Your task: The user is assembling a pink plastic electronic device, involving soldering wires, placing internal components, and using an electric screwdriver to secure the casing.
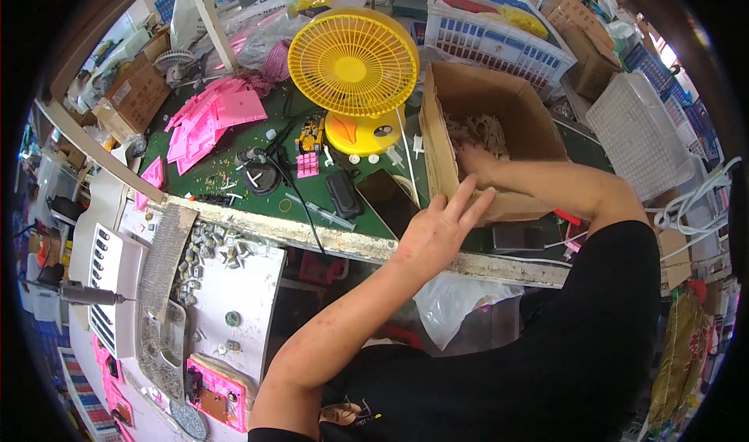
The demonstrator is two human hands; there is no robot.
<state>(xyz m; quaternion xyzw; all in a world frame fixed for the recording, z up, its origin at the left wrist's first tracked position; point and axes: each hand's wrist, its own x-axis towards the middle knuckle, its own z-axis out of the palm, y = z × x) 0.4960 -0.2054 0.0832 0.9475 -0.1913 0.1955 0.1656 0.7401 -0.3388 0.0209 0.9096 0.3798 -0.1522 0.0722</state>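
An uncovered cardboard box (538, 114) stands on the green tabletop, with grey-brown pieces (488, 132) piled in its left part; their exact kind is unclear. My right hand (474, 161) reaches over the near wall into the box, beside those pieces. Its fingertips are hidden, so I cannot see whether it grips any. Outside the box, my left hand (441, 231) lies against the near left corner with its fingers spread and nothing visible in them. A black phone (388, 200) lies just left of that hand.
A yellow fan (353, 67) stands left of the box, near pink plastic panels (214, 118). A dark case (343, 195) and syringe (321, 214) lie nearby. At the lower left, a white bench (242, 286) carries small metal parts. White cables (698, 208) hang at right.
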